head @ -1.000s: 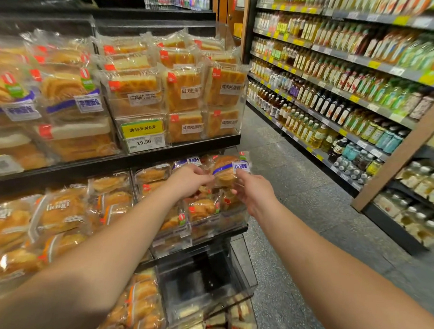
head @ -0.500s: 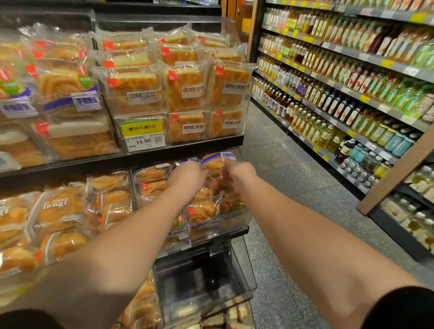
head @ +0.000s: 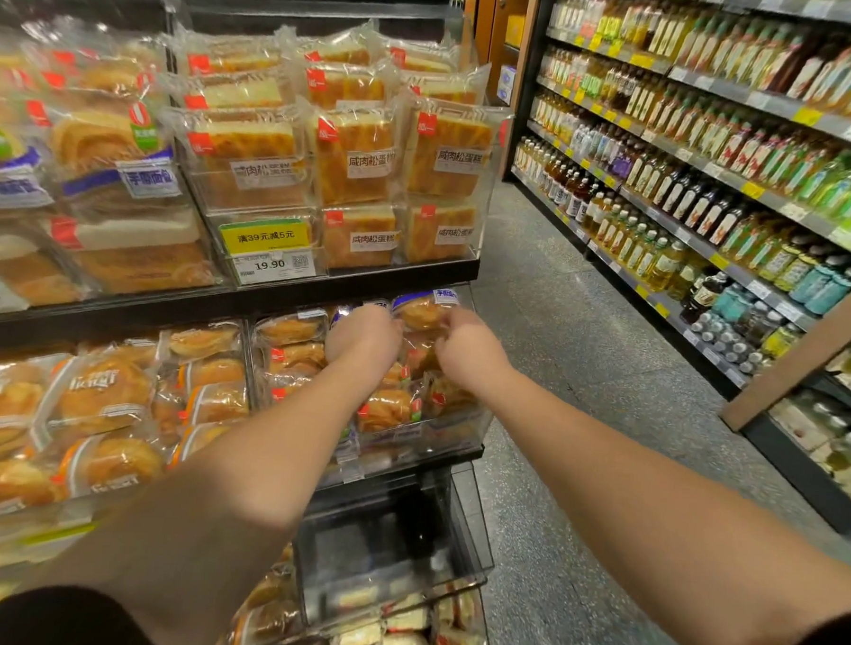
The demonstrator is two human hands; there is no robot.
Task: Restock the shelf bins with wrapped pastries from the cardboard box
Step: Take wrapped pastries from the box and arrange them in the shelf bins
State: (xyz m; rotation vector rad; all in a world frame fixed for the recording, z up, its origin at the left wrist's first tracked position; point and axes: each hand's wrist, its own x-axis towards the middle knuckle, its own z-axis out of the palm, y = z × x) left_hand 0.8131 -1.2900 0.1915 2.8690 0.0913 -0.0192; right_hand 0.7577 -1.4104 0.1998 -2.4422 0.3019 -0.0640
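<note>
Both my arms reach into the clear bin (head: 457, 432) at the aisle end of the middle shelf, straight below the yellow price tag (head: 264, 249). My left hand (head: 363, 341) and right hand (head: 469, 346) are at either side of a wrapped pastry (head: 421, 311) with a blue-banded label, which sits on top of the bin's heap, just under the black shelf edge (head: 356, 289) that carries the tag. My fingers are curled toward the pastry, but I see only the backs of my hands, so I cannot tell whether either one grips it.
</note>
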